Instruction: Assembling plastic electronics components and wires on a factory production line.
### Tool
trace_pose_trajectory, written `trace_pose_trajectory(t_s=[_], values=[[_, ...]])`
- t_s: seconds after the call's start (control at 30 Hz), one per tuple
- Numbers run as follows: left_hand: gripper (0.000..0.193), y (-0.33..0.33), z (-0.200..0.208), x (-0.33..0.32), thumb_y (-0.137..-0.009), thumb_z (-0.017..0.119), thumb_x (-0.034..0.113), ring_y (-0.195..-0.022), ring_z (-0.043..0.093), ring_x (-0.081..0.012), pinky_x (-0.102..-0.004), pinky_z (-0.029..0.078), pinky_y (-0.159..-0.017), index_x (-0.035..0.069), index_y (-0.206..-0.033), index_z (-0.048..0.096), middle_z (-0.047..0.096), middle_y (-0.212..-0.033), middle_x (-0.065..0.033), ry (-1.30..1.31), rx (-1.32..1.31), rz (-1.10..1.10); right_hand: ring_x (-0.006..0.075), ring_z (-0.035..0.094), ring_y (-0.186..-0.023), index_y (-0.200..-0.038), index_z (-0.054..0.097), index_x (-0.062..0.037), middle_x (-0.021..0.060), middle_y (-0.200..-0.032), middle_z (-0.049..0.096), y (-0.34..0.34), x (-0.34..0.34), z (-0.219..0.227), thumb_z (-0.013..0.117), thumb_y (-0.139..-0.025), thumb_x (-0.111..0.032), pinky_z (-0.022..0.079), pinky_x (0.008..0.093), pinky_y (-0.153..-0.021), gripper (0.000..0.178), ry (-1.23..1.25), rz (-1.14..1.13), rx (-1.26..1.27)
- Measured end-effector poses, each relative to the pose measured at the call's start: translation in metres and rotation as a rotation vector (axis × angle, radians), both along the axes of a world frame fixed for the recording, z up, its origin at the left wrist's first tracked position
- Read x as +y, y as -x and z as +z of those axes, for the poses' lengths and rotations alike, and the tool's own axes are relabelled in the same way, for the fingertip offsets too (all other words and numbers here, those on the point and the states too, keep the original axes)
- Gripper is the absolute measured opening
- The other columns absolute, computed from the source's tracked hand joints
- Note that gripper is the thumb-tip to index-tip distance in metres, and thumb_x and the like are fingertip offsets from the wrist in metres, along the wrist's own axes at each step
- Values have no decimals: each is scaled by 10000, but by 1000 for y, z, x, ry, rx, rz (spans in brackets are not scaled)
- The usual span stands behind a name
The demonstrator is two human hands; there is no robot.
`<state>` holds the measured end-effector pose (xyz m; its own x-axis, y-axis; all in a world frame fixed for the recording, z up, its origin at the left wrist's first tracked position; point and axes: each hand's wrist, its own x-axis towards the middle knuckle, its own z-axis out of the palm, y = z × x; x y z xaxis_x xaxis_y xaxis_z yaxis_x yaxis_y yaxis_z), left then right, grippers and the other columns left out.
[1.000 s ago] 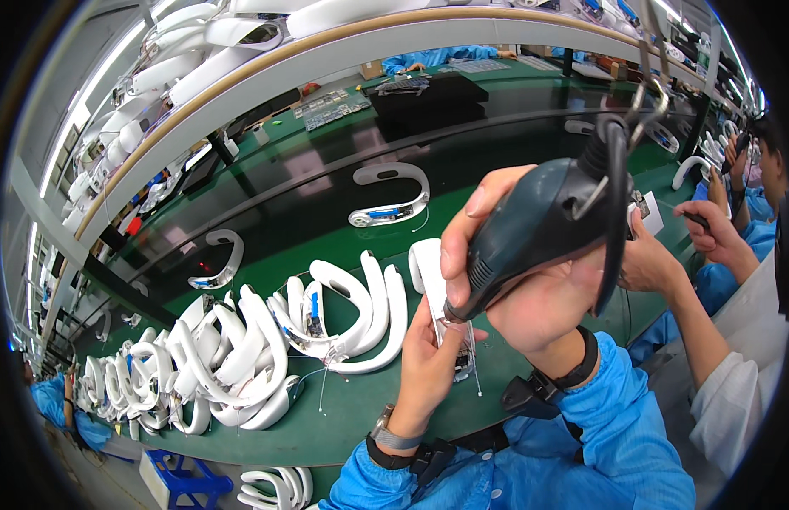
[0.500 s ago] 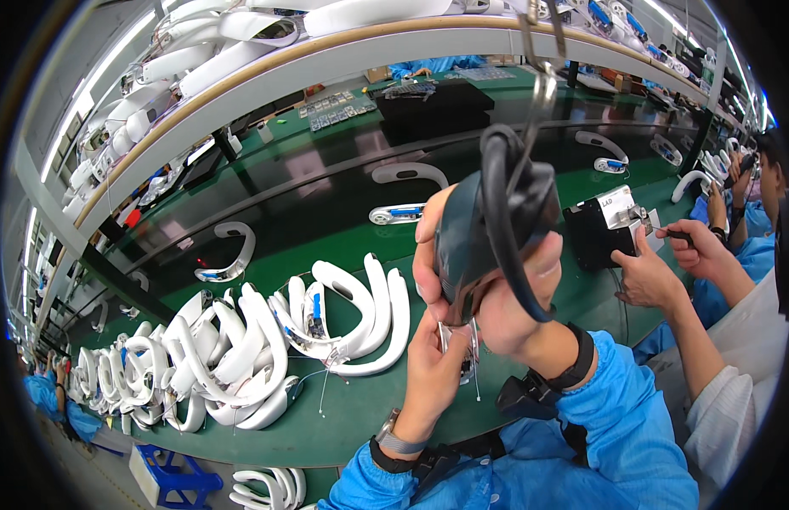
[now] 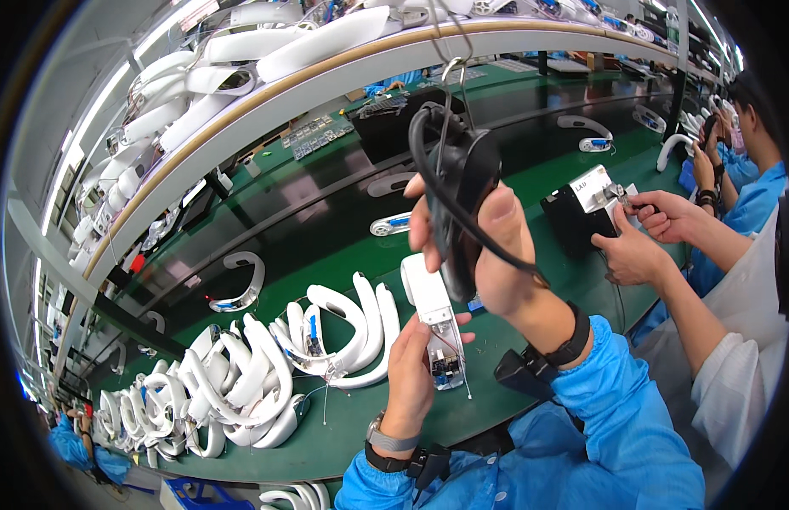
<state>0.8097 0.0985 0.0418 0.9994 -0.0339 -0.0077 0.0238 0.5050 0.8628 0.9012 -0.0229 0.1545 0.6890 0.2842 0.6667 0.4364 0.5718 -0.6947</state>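
Observation:
My right hand is wrapped round a black corded electric screwdriver, which hangs from a metal hook. The tool's lower tip is hidden from me. Below it, my left hand grips a white curved housing between thumb and fingers. At the near end of that housing, an open section shows a small circuit board and thin wires. The screwdriver's body overlaps the housing in view; whether they touch I cannot tell.
White curved housings lie piled on the green table to the left. More fill the shelf overhead. At right, a co-worker's hands work at a black and white fixture. A blue stool stands below the table edge.
The screwdriver has risen away from the work in my right hand. More of the housing and its circuit board now shows in my left hand. The whole view has shifted slightly.

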Motion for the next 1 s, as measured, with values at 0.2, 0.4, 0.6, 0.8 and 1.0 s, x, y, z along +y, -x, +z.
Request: trace_pose_trajectory(t_s=[0.2,0.4,0.6,0.8,1.0], values=[[461,23,-59,-2,-1001,482,163,-1049,667,-257,-343,506,-936,-53,-1403,417,650,-1201,-208,-206,-136,76,277,558,-1141,-1401,369,51,174,-1332,486,-4,-39,-45,579,-879,-142,444,388,-996,596,292,-888,-463],[314,30,-60,-11,-1004,536,85,-971,617,-112,-250,496,-851,-80,-1268,573,666,-1102,-86,-423,-192,268,307,589,-1010,-879,716,-108,87,-1070,636,30,-51,-81,731,-674,-4,482,388,-856,230,450,-846,-704],[314,20,-27,11,-1042,482,191,-811,654,-152,-274,530,-744,-70,-1185,583,690,-957,-118,-304,-187,354,280,602,-960,-918,705,-84,64,-999,660,20,-48,-92,690,-716,28,487,370,-833,231,490,-798,-608],[315,19,12,40,-1000,538,293,-644,624,-184,-298,532,-611,-8,-1084,579,640,-802,-114,-46,-200,585,304,605,-961,-963,689,-51,112,-1042,642,9,-42,-102,649,-745,44,499,375,-827,241,469,-786,-495],[235,-14,87,84,-945,609,128,-688,590,-119,-239,480,-659,-33,-1114,580,634,-824,-77,-514,-357,535,352,515,-1130,-1183,570,-43,149,-1171,570,-2,-25,-122,644,-815,-90,413,436,-982,378,516,-635,-220]])
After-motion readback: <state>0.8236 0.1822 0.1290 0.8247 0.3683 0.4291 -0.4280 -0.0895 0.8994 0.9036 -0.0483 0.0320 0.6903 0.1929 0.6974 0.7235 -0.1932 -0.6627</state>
